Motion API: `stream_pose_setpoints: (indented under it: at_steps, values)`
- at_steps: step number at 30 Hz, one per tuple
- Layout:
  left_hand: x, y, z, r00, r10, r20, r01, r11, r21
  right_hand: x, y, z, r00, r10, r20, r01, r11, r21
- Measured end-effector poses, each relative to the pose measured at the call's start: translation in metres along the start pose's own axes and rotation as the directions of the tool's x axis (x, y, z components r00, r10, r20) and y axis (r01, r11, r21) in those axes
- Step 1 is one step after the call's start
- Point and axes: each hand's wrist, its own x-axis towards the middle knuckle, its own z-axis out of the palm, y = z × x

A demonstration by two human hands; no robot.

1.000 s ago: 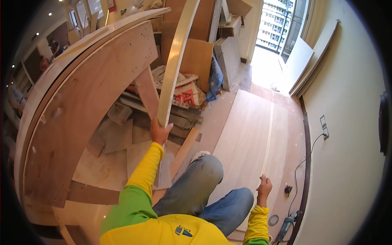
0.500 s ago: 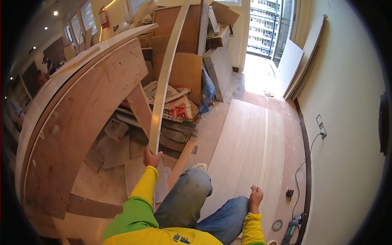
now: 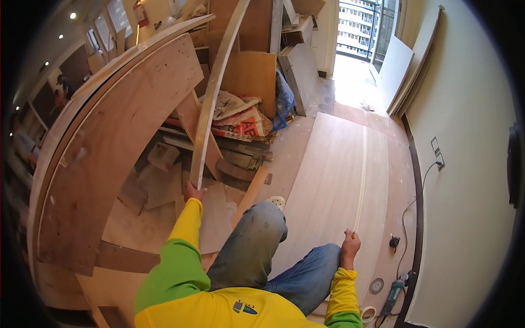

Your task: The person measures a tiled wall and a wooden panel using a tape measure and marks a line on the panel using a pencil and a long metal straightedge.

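Note:
My left hand is closed round the lower end of a long, pale wooden strip, which rises past the top of the view. Over the light wood-grain board on the floor, my right hand pinches the near end of a thin cream strip. That thin strip runs lengthwise along the board towards the doorway; its exact material is unclear. Left of my left hand stands a large curved plywood frame.
Wooden cabinets and bags of debris are piled ahead. An angle grinder, a loose disc and a tape roll lie at the right. A cord runs to the wall socket. Panels lean beside the bright doorway.
The view has shifted, so the surroundings sit higher and slightly right. My left hand and the long strip have moved a little left. My right hand still pinches the thin strip.

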Motion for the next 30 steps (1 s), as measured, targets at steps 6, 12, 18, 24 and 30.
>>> stream_pose_setpoints:
  at_steps: [6, 12, 18, 24, 30]
  values:
    - [-0.019, -0.007, 0.015, 0.989, -0.095, -0.115, 0.11, 0.986, 0.124, 0.0, 0.001, -0.004, 1.0, -0.018, -0.003, 0.018, 0.998, -0.057]
    - [0.001, -0.052, 0.028, 0.999, 0.047, -0.026, -0.047, 0.999, 0.015, 0.001, -0.001, -0.007, 1.0, -0.023, -0.009, 0.022, 0.987, -0.157]
    - [-0.022, -0.046, 0.022, 0.992, 0.126, -0.013, -0.126, 0.992, 0.008, -0.006, -0.019, -0.007, 0.999, -0.03, -0.041, 0.022, 0.984, -0.174]
    - [-0.03, -0.001, -0.011, 0.977, 0.213, -0.002, -0.213, 0.977, 0.033, -0.004, -0.028, 0.007, 1.0, -0.003, -0.001, 0.003, 0.986, -0.165]
    - [-0.022, 0.08, -0.048, 0.896, 0.437, -0.079, -0.44, 0.85, -0.291, -0.004, -0.033, 0.018, 0.996, 0.048, 0.076, -0.039, 0.992, -0.12]
